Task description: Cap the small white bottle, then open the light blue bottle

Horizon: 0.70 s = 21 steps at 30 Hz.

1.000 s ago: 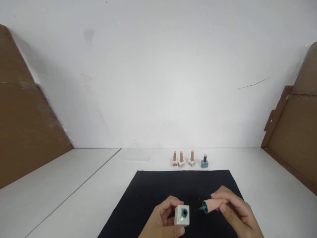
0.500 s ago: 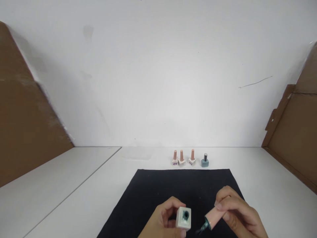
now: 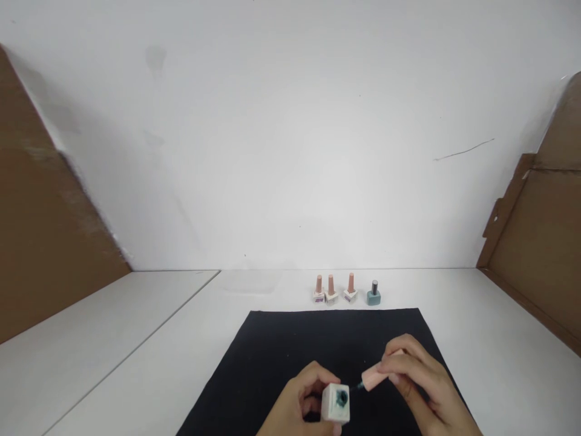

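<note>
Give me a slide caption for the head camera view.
Left hand holds an open white nail polish bottle; right hand brings its pink brush cap to the neck, over a black mat.

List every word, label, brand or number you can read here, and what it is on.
None can be read.
Open white bottle in the left hand: no print shows.
Three pink-capped bottles: small labels, too small and blurred.
Teal bottle: nothing legible.
Pink cap in the right hand: plain.
</note>
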Available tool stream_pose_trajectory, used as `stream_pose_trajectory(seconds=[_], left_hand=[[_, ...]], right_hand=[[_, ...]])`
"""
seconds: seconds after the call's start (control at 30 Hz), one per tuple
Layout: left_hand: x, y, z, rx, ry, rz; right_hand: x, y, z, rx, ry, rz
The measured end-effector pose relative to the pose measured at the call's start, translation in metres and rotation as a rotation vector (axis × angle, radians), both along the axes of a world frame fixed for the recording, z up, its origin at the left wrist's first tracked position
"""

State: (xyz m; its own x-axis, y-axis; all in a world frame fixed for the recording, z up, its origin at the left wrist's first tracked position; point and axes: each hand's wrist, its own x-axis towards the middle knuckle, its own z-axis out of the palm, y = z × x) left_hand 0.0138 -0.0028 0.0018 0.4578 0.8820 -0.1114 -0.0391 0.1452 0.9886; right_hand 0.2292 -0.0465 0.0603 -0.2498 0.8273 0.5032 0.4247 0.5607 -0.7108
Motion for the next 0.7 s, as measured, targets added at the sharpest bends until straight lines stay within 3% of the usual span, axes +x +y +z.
stream_pose_trajectory(seconds=[0.23, 0.43, 0.6, 0.7], left_hand=[[0.001, -0.001, -0.002, 0.04, 0.038, -0.011], [0.001, 0.0, -0.005, 0.075, 0.054, -0.037], [-0.001, -0.001, -0.007, 0.031, 0.024, -0.061], [0.0, -0.004, 0.0, 0.018, 0.052, -0.108]], right_hand=[[-0.005, 0.001, 0.006, 0.017, -0.204, 0.017], [-0.008, 0.0, -0.001, 0.011, -0.273, 0.034], [-0.011, 0.001, -0.002, -0.05, -0.256, 0.159], [-0.011, 0.001, -0.002, -0.138, -0.215, 0.103]])
